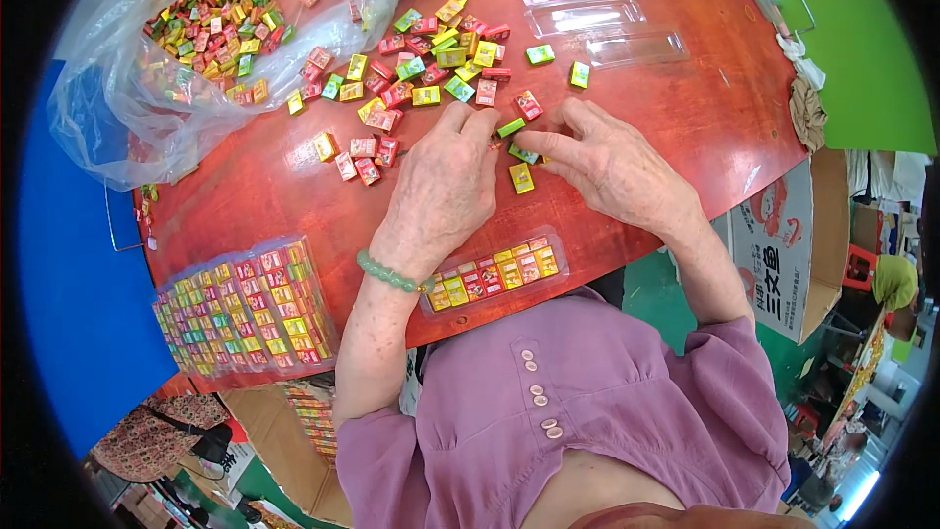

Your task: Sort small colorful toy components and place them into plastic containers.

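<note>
My left hand (446,181), a green bead bracelet on its wrist, is low over the table with its fingers curled together; their tips are hidden. Just beyond them a small bright-green box (511,127) stands tilted between my two hands. My right hand (617,167) has thumb and forefinger apart, the thumb tip at another green box (525,153). Close by lie a yellow box (521,178) and a red box (529,105). A loose pile of small red, yellow and green boxes (450,57) spreads beyond my hands. Nearer me, a clear tray (562,253) holds rows of such boxes.
Stacked filled trays (245,309) sit at the table's near left. A clear plastic bag (108,127) full of boxes covers the far left. Empty clear trays (578,2) lie at the far side. Crumpled brown cloth (808,116) is at the right edge, above a cardboard box (827,235).
</note>
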`<state>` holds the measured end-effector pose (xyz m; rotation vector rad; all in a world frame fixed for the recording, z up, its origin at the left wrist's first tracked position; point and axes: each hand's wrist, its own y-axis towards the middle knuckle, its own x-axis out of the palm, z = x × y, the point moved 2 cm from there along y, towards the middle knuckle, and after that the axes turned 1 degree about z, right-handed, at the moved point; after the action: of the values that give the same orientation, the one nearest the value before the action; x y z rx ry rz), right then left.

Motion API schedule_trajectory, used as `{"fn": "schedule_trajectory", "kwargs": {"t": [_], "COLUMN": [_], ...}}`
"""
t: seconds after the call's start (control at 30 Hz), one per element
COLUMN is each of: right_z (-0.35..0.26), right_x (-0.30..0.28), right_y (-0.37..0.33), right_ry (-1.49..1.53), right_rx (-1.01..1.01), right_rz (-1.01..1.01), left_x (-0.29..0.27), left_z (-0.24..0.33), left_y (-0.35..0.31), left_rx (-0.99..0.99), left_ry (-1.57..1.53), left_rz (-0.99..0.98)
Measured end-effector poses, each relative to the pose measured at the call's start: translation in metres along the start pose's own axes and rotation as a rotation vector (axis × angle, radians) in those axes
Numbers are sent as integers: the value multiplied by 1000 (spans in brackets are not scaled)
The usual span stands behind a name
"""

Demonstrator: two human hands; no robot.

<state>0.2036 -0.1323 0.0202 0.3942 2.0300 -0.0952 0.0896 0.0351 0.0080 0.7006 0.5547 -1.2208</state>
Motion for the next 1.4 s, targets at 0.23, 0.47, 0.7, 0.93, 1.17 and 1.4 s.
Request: {"fn": "schedule_trajectory", "kwargs": {"t": [0.23,0.47,0.7,0.93,1.17,1.4], "right_z": [-2,-4,-8,-3,-5,-1], "right_x": [1,-4,0,8,5,4], "right_y": [-1,-19,-15,-19,-20,-10], "right_ry": [-83,-43,8,-37,17,26], "right_rx": [-11,97,143,111,94,183], "right_rz": [-36,-15,18,74,101,110], "left_x": [4,-3,2,7,-5,-5], "left_z": [-2,-8,-5,3,-5,-12], "left_y": [-3,-4,2,2,1,1], "left_rx": [-84,-87,-130,-193,-167,-111], "left_ry": [62,-37,-62,41,-106,-54], "left_rz": [84,176,188,146,66,40]}}
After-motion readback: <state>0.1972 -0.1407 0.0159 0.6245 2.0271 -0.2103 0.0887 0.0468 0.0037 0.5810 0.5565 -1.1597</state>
